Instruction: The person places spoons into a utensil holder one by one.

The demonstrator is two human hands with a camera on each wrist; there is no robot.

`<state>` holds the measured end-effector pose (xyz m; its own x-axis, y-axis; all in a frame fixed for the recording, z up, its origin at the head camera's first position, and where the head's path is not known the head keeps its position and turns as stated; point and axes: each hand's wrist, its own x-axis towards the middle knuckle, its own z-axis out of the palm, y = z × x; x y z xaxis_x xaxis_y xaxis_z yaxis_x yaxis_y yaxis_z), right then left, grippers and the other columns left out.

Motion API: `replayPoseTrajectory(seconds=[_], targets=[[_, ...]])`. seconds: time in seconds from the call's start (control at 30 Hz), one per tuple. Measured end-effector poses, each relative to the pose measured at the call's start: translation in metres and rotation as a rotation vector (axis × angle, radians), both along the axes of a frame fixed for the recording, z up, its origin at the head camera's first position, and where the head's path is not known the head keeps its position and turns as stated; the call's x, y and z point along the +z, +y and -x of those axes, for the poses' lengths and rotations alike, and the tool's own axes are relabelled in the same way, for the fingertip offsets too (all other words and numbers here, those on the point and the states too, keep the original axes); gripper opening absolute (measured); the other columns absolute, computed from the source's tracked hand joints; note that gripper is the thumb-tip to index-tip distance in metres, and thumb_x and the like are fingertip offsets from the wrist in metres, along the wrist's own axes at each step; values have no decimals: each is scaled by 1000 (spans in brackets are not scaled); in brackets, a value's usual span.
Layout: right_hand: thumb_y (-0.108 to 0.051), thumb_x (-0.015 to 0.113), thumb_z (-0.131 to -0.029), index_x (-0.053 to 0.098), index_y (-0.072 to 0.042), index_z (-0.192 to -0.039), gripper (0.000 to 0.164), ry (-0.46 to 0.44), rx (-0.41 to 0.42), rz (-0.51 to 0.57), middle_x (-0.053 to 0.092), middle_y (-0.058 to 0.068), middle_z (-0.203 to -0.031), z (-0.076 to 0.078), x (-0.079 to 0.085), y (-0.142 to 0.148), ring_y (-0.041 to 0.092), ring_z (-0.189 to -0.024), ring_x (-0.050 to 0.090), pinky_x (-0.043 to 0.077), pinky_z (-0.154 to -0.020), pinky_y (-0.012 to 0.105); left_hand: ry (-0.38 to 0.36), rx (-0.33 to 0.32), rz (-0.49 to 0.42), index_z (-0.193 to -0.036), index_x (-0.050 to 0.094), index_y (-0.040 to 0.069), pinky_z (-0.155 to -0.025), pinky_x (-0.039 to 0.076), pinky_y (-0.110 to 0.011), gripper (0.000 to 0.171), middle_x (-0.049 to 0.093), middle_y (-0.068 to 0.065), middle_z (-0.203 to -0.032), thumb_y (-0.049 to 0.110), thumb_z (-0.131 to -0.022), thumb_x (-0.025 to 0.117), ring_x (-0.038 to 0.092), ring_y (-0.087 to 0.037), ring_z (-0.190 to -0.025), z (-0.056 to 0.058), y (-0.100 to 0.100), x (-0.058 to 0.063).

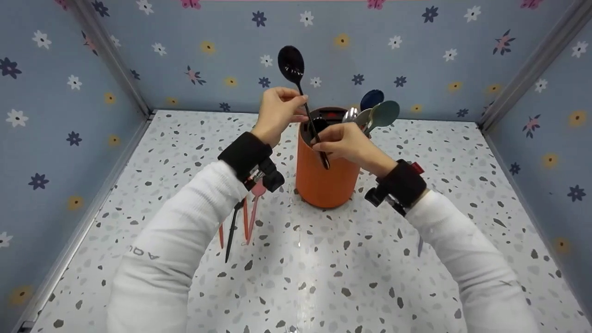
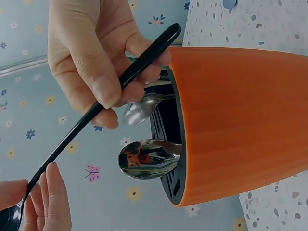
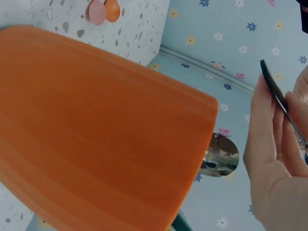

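Note:
Both hands hold one glossy black spoon (image 1: 291, 64) slantwise across the mouth of an orange utensil holder (image 1: 326, 182), its bowl up and its handle end low in front of the rim. My left hand (image 1: 279, 111) pinches the neck below the bowl. Farther down, my right hand (image 1: 344, 142) pinches the handle between thumb and fingers, and the handle's tip (image 2: 171, 33) sticks out past them. Inside the holder stand silver spoons (image 2: 149, 159), a grey-green spoon (image 1: 386, 114) and a dark blue spoon (image 1: 372, 99), heads up.
Left of the holder, a pink utensil (image 1: 259, 188), a black one (image 1: 232, 231) and orange ones lie on the speckled table (image 1: 296, 277), partly behind the left wrist. A bluish handle (image 1: 420, 246) shows beside the right sleeve. Flowered panels (image 1: 323, 55) stand at the back and both sides.

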<state>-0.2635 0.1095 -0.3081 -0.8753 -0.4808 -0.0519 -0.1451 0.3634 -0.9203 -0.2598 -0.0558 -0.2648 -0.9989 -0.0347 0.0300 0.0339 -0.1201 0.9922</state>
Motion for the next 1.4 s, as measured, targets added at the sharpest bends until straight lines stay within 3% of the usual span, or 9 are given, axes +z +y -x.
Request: replayPoseTrajectory(seconds=[0.27,0.63,0.9,1.03,1.2,1.4], targets=[[-10,62,-82,64,-1,-101,21,66,-78,-60,64,11,-95,13,3,-7,17,-81,62,54,-71,28,23,32,-29,-101,49,-9,-61,53,-24,19,51,-9,-82,0,-85,54,53,-14,-59,8,1,6],[-8,61,-83,61,1,-104,22,32,-166,-28,62,14,-102,25,-2,-8,18,-91,60,52,-78,30,92,46,56,-97,49,-5,-70,53,-28,14,49,-8,-84,1,-86,54,53,-15,-69,15,7,2],[-6,61,-82,62,3,-100,20,74,-143,-40,61,15,-100,30,-15,-7,21,-89,61,53,-75,28,155,40,216,-96,52,-5,-71,53,-25,14,51,-8,-84,2,-85,56,55,-19,-77,19,13,-10],[-8,61,-83,62,4,-103,23,173,-105,-95,61,17,-102,26,-18,1,24,-92,60,51,-79,29,181,-4,318,-99,53,-8,-70,53,-25,16,54,-11,-85,1,-85,55,57,-26,-80,20,12,-19],[-8,63,-81,63,4,-98,20,246,-143,-66,63,16,-97,13,-17,15,20,-88,60,51,-79,28,135,4,418,-99,57,-7,-65,53,-21,18,54,-8,-81,1,-83,58,59,-26,-76,19,2,-32],[-8,65,-79,63,5,-92,18,209,-181,12,64,12,-89,2,-20,33,10,-75,60,51,-70,21,87,30,408,-100,56,-9,-65,53,-22,21,53,-6,-78,4,-83,59,59,-21,-69,13,-19,-49]])
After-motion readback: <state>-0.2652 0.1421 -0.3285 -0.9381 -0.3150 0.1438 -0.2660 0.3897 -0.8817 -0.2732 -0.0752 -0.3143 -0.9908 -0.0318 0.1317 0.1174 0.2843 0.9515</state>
